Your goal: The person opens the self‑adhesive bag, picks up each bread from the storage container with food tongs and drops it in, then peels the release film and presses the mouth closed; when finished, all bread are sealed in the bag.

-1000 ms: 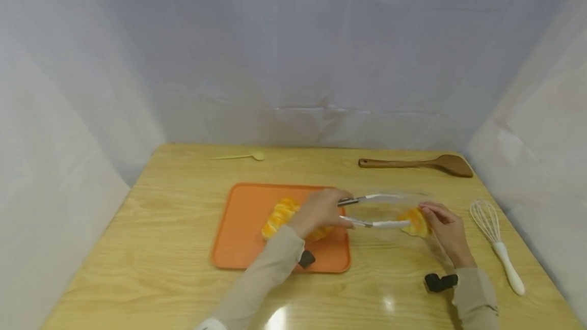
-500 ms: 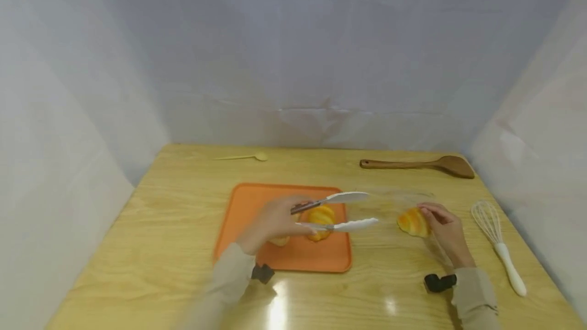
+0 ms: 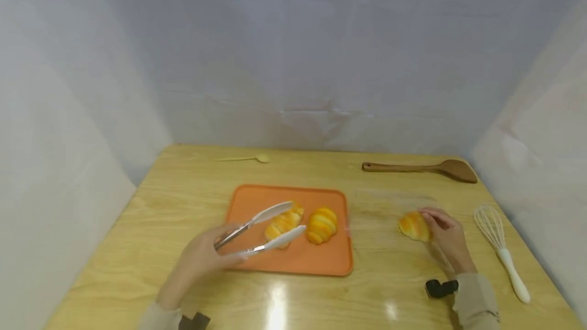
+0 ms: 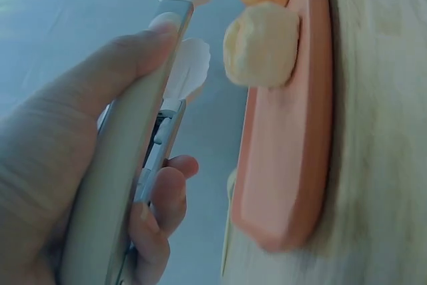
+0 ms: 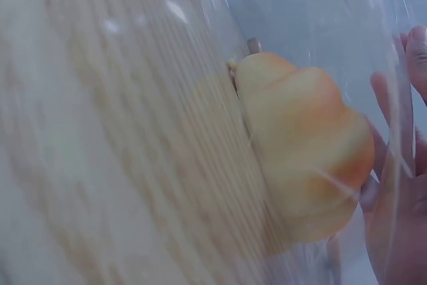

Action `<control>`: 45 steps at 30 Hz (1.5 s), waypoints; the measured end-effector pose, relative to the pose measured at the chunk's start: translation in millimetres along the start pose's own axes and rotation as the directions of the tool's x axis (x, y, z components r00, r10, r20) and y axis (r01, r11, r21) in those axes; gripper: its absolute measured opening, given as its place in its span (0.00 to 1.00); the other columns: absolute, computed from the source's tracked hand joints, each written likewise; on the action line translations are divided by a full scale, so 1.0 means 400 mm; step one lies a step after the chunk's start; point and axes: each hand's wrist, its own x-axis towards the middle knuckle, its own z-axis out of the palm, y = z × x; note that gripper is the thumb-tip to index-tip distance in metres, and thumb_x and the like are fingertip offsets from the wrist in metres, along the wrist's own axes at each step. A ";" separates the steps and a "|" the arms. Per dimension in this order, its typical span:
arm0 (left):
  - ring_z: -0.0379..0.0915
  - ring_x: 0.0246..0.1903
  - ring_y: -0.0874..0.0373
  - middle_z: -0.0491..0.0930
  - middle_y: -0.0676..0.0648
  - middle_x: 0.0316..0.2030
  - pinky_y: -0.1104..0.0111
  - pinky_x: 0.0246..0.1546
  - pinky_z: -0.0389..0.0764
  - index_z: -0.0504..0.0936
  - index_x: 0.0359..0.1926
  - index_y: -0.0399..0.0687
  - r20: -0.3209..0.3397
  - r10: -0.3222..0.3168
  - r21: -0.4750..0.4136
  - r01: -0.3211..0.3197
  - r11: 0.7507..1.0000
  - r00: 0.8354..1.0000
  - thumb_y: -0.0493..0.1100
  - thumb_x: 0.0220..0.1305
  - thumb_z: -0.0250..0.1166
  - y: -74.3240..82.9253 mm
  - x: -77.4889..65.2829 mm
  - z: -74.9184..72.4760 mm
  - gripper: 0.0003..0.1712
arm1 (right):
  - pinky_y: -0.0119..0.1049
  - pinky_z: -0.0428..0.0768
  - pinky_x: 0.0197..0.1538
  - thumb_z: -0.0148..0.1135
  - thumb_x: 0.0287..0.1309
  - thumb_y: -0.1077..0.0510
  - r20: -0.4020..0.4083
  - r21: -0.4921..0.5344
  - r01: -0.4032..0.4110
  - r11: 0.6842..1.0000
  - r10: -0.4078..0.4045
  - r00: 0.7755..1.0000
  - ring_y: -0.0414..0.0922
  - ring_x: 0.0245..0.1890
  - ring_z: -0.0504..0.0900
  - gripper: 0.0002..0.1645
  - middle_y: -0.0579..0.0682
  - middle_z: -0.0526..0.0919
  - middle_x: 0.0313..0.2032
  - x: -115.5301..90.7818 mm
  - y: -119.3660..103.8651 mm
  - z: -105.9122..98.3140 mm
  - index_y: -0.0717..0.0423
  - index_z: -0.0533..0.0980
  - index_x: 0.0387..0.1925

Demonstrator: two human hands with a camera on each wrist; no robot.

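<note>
My left hand (image 3: 199, 256) grips metal food tongs (image 3: 257, 225) with white tips, their arms apart and nothing between them. They hover over the left part of an orange tray (image 3: 293, 264). Two croissants lie on it, the left croissant (image 3: 277, 225) partly hidden behind the tongs and the right croissant (image 3: 322, 225) in full view. Another croissant (image 5: 300, 145) sits inside clear plastic, which looks like a bag (image 5: 160, 51); its outline is faint in the head view. My right hand (image 3: 447, 233) seems to pinch the plastic beside this croissant, with the fingers partly behind the plastic.
A small pale yellow spoon (image 3: 243, 158) lies at the back left of the table (image 3: 137, 264). At the back right is a wooden spatula (image 3: 422, 168). A whisk (image 3: 503, 253) with a white handle lies right of my right hand.
My left hand with the tongs has moved left, from beside the croissant in the plastic to over the tray. The tongs have come away from that croissant. My right hand has stayed in place.
</note>
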 end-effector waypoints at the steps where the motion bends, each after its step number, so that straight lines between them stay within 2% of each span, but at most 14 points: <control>1: 0.76 0.52 0.43 0.79 0.39 0.57 0.44 0.50 0.78 0.77 0.61 0.50 -0.004 -0.009 0.002 0.009 1.000 1.000 0.63 0.44 0.76 -0.002 -0.006 -0.002 0.44 | 0.17 0.78 0.48 0.54 0.64 0.73 -0.002 0.008 0.006 1.000 -0.006 1.000 0.30 0.44 0.81 0.16 0.43 0.86 0.42 0.000 0.000 0.000 0.58 0.85 0.41; 7: 0.76 0.54 0.37 0.79 0.37 0.57 0.41 0.51 0.77 0.77 0.61 0.51 -0.037 -0.063 0.049 0.065 0.997 0.997 0.66 0.42 0.76 -0.024 -0.049 -0.009 0.46 | 0.17 0.78 0.48 0.54 0.64 0.74 0.000 0.042 0.033 0.999 -0.033 0.999 0.30 0.45 0.82 0.16 0.42 0.86 0.42 -0.004 -0.003 0.002 0.60 0.85 0.41; 12: 0.75 0.55 0.36 0.80 0.38 0.57 0.41 0.52 0.77 0.78 0.61 0.53 -0.026 -0.096 0.056 0.097 0.994 0.995 0.66 0.40 0.77 -0.038 -0.072 -0.002 0.46 | 0.18 0.78 0.47 0.53 0.63 0.75 0.001 0.089 0.047 0.995 -0.047 0.999 0.31 0.44 0.82 0.15 0.40 0.86 0.41 -0.005 -0.003 0.004 0.62 0.84 0.41; 19: 0.76 0.53 0.38 0.80 0.37 0.55 0.43 0.49 0.78 0.78 0.60 0.51 -0.017 -0.142 0.072 0.143 0.987 0.990 0.64 0.39 0.78 -0.043 -0.081 0.004 0.46 | 0.18 0.78 0.49 0.52 0.64 0.75 0.037 0.092 0.055 0.994 -0.058 0.998 0.30 0.45 0.82 0.16 0.38 0.86 0.43 -0.003 -0.007 0.002 0.62 0.84 0.42; 25: 0.71 0.58 0.30 0.76 0.33 0.60 0.38 0.53 0.74 0.75 0.63 0.48 -0.024 -0.176 0.102 0.177 0.979 0.984 0.66 0.43 0.75 -0.057 -0.084 -0.015 0.49 | 0.17 0.78 0.49 0.52 0.64 0.75 0.046 0.092 0.051 0.995 -0.055 0.997 0.29 0.46 0.82 0.16 0.37 0.85 0.44 -0.002 -0.008 0.001 0.62 0.84 0.43; 29: 0.71 0.57 0.30 0.76 0.32 0.59 0.38 0.53 0.74 0.75 0.63 0.46 -0.058 -0.161 0.116 0.167 0.979 0.985 0.67 0.43 0.75 -0.068 -0.089 -0.025 0.49 | 0.17 0.78 0.49 0.52 0.64 0.75 0.024 0.090 0.031 0.995 -0.034 0.999 0.30 0.45 0.82 0.15 0.38 0.86 0.43 -0.003 -0.005 0.002 0.64 0.84 0.41; 32: 0.74 0.55 0.32 0.78 0.34 0.58 0.40 0.51 0.75 0.77 0.61 0.47 -0.068 -0.124 0.127 0.132 0.983 0.990 0.66 0.42 0.76 -0.076 -0.085 -0.023 0.48 | 0.18 0.78 0.49 0.52 0.65 0.74 0.025 0.077 0.014 0.997 -0.016 1.000 0.30 0.45 0.82 0.14 0.38 0.86 0.43 -0.004 -0.003 0.000 0.65 0.83 0.42; 39: 0.74 0.55 0.34 0.78 0.37 0.58 0.40 0.51 0.76 0.77 0.61 0.50 -0.027 -0.101 0.127 0.103 0.986 0.995 0.67 0.41 0.75 -0.076 -0.065 -0.013 0.47 | 0.17 0.78 0.49 0.53 0.66 0.71 0.045 0.046 -0.031 0.998 0.029 0.999 0.29 0.46 0.81 0.14 0.38 0.85 0.45 -0.006 -0.005 -0.006 0.60 0.84 0.44; 45: 0.73 0.56 0.33 0.78 0.36 0.58 0.40 0.52 0.75 0.76 0.62 0.50 -0.020 -0.105 0.143 0.107 0.984 0.994 0.69 0.41 0.75 -0.070 -0.049 -0.008 0.49 | 0.18 0.78 0.49 0.52 0.66 0.72 0.045 0.065 -0.014 0.998 0.011 0.999 0.30 0.46 0.82 0.14 0.37 0.85 0.44 -0.002 -0.003 0.000 0.63 0.83 0.44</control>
